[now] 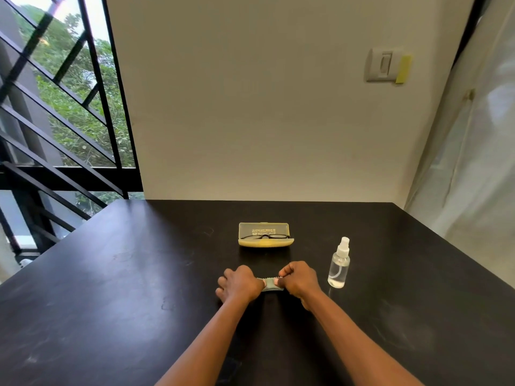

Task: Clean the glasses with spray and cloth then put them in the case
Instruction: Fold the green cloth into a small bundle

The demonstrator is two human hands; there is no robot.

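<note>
A yellow glasses case [266, 243] lies open on the black table [125, 274], lid raised toward the wall. Black-framed glasses [264, 236] rest inside it. A clear spray bottle [339, 264] with a white nozzle stands upright to the right of my hands. A small pale green cloth [271, 285], folded into a narrow strip, lies on the table in front of the case. My left hand [239, 284] pinches its left end and my right hand [299, 278] pinches its right end. Most of the cloth is hidden by my fingers.
A beige wall with a light switch [383, 65] rises behind the table's far edge. A window with black bars [69, 121] is at the left, past the table's left edge. A pale curtain [473, 162] hangs at the right.
</note>
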